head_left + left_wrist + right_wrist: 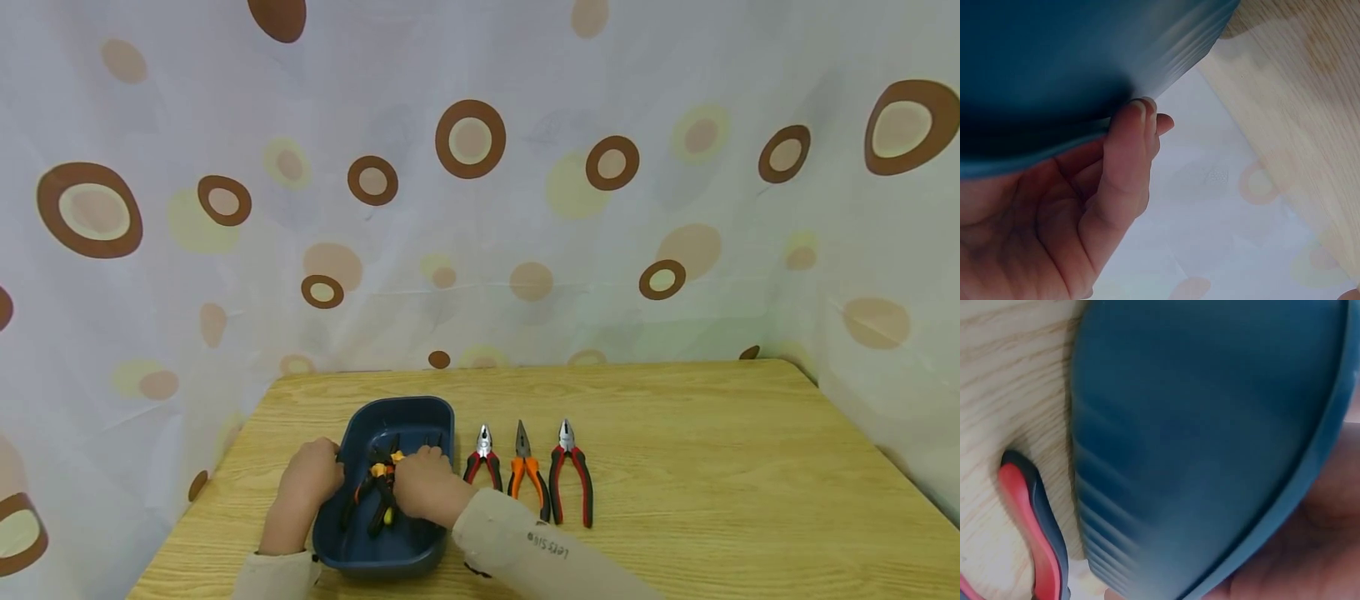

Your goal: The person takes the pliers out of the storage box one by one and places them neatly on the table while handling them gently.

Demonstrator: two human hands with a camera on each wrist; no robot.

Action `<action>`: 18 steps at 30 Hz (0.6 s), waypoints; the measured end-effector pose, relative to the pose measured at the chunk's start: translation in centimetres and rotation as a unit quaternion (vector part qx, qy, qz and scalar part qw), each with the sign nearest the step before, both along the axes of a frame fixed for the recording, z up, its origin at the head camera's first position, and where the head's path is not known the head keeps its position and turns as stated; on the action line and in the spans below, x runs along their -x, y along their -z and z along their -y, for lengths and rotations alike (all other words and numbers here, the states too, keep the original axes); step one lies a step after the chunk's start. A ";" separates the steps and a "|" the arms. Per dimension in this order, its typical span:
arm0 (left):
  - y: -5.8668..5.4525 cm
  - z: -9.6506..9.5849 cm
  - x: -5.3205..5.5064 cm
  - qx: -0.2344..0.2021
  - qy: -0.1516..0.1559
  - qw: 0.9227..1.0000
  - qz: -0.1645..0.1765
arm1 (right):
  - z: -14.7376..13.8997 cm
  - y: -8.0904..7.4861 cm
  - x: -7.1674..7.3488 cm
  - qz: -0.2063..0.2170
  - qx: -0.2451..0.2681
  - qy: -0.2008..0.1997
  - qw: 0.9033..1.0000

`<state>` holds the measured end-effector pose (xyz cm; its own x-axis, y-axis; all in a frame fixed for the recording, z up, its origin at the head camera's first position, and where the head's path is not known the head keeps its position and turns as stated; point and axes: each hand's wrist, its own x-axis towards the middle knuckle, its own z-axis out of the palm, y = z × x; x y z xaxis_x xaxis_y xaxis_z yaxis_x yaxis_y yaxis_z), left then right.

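A dark blue plastic basin (382,546) stands on the table. My left hand (311,475) grips its left rim; in the left wrist view the fingers (1125,150) bend over the wall's edge. Inside lie several pliers (381,500) with black, orange and yellow handles, partly overlapping. My right hand (427,485) reaches over the right rim into the basin, down at these pliers. Its fingertips are hidden, so I cannot tell whether it holds one. The basin's outer wall (1179,437) fills most of the right wrist view, the hand lying behind the rim.
To the right of the basin, three pliers lie in a row on the wooden table (712,467): small red-and-black pliers (484,457), orange long-nose pliers (522,467) and larger red-and-black pliers (570,467). A patterned curtain (480,225) hangs behind.
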<state>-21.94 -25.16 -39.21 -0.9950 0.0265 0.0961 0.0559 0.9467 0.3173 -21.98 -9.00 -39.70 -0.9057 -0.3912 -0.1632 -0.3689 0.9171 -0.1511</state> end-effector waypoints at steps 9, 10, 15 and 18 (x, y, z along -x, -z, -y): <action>0.1 0.0 -0.1 0.001 -0.002 1.000 0.001 | 0.3 0.6 -0.1 -0.025 -0.002 0.000 1.000; 0.1 0.0 -0.1 0.001 -0.002 1.000 0.002 | 0.3 0.5 -0.1 -0.027 -0.005 0.001 1.000; 0.0 -0.1 -0.1 0.002 -0.004 1.000 0.007 | 0.5 0.4 -0.2 -0.050 -0.007 0.008 0.999; 0.0 -0.1 0.0 0.003 -0.006 1.000 0.007 | 0.6 0.2 -0.1 -0.062 -0.003 0.011 0.998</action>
<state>-21.91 -25.02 -39.17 -0.9965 0.0158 0.0821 0.0408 0.9489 0.3129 -21.91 -9.62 -39.88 -0.9273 -0.3709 -0.0507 -0.3647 0.9257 -0.1003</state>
